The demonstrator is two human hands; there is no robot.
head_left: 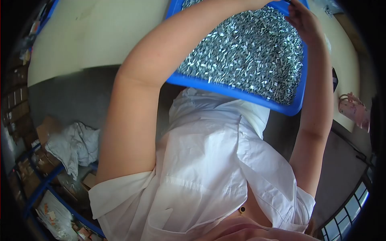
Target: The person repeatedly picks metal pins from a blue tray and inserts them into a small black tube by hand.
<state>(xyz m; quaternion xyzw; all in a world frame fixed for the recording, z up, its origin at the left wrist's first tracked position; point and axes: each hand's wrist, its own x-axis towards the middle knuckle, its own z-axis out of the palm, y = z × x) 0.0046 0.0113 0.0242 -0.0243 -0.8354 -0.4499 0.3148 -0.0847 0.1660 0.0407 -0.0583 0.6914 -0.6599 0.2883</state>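
Note:
A blue tray (237, 93) holds a thick layer of small shiny metal pieces (249, 56). Over the tray's far part, at the top edge of the view, my two hands come close together. My left hand (261, 3) is mostly cut off by the frame, so its fingers are hidden. My right hand (306, 22) is above the tray's far right corner, with its fingers bent inward. A small dark thing (287, 1) shows at its fingertips, too cut off to name.
The tray rests on a pale table (100, 36) and juts over its near edge. A pink cup (354, 110) stands at the right. On the left are a blue metal rack (50, 176), cardboard boxes and a crumpled light cloth (76, 144).

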